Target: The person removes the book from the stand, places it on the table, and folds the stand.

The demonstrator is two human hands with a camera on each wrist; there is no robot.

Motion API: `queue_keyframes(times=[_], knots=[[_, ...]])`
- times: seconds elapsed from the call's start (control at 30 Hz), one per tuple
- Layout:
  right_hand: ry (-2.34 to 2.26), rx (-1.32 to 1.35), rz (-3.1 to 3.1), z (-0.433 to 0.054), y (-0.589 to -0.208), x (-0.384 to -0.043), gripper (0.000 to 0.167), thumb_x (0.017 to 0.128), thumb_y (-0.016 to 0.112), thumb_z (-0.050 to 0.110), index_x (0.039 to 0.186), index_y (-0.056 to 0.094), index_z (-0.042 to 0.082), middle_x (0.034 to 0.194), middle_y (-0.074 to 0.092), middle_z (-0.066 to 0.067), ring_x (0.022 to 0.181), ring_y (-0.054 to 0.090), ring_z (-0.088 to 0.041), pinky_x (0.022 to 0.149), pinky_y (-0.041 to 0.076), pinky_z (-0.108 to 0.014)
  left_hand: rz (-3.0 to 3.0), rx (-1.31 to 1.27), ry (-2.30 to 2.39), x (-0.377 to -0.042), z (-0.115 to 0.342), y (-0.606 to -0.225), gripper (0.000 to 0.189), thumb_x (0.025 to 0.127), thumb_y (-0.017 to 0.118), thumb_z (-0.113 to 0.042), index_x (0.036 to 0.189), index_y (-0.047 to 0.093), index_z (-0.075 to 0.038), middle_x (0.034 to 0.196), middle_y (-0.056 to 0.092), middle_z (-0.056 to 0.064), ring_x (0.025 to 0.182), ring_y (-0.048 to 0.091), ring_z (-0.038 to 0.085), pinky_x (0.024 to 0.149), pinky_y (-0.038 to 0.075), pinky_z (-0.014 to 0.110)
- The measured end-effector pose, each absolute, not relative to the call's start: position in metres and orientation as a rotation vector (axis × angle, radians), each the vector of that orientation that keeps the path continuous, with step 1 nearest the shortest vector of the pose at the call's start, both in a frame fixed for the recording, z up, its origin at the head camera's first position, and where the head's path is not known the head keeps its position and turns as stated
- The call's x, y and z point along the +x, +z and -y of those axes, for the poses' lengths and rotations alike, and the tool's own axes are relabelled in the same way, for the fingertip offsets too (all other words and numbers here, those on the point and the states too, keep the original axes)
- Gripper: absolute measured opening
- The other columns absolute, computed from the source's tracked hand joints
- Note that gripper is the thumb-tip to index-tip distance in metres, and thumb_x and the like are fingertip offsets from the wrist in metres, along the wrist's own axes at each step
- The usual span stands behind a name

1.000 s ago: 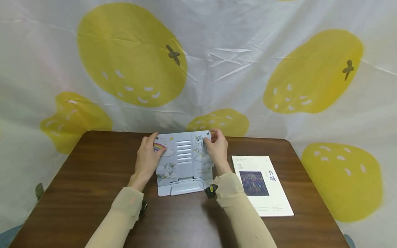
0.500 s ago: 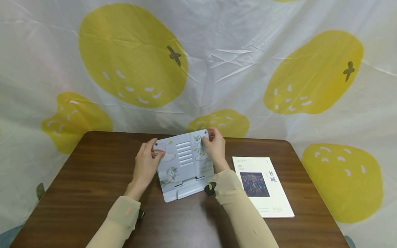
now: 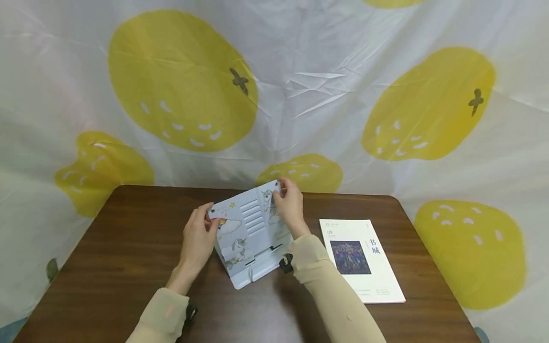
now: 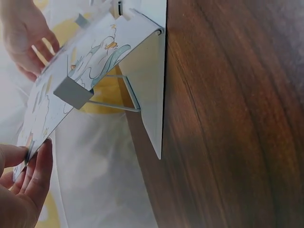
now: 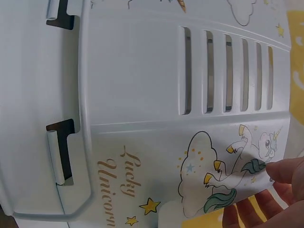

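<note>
A white metal book stand (image 3: 259, 236), printed with unicorns, a rainbow and clouds, stands turned at an angle on the table. My left hand (image 3: 196, 243) pinches its upper left corner, thumb on the printed face and fingers behind. At the upper right edge my right hand (image 3: 291, 205) holds the panel in the same way. In the left wrist view the panel leans back over its flat base plate (image 4: 147, 85), with a wire prop (image 4: 132, 92) between them. Slots (image 5: 209, 71) run through the panel's middle in the right wrist view.
A white book (image 3: 358, 259) with a dark picture on its cover lies right of the stand, near my right forearm. The brown wooden table (image 3: 128, 247) meets a white curtain (image 3: 309, 105) with yellow fruit prints at the back.
The book stand has turned counterclockwise as seen from above, its left side coming nearer to me. Both hands have kept hold of it and moved slightly left. The book lies where it was.
</note>
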State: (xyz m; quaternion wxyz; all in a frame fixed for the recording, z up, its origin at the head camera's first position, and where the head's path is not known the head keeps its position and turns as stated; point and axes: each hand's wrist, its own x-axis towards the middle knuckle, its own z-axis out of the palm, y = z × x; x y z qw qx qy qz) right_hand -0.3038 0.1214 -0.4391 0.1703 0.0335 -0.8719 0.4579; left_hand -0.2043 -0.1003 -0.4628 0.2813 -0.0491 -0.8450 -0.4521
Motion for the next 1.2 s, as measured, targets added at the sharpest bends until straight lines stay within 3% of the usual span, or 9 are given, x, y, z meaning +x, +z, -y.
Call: queue_keyframes(times=[0.5, 1.2], knots=[[1.232, 0.156, 2.555, -0.110, -0.434, -0.311, 0.040, 0.090, 0.061, 0.002, 0.130, 0.060, 0.005, 0.117, 0.062, -0.014, 0.106, 0.059, -0.027, 0.091, 0.047, -0.041, 2.264, -0.141, -1.274, -0.186, 0.094, -0.457, 0.040, 0.084, 0.074, 0.003, 0.120, 0.057, 0.005, 0.088, 0.059, 0.012, 0.071, 0.060, 0.021, 0.057, 0.052, 0.027], [1.149, 0.300, 2.638, -0.102, -0.427, -0.308, 0.038, 0.094, 0.056, 0.000, 0.132, 0.058, 0.005, 0.123, 0.061, -0.015, 0.107, 0.059, -0.028, 0.094, 0.047, -0.040, 2.251, -0.218, -1.439, -0.156, 0.074, -0.459, 0.037, 0.084, 0.074, 0.003, 0.114, 0.054, 0.004, 0.084, 0.059, 0.008, 0.065, 0.062, 0.014, 0.054, 0.054, 0.023]])
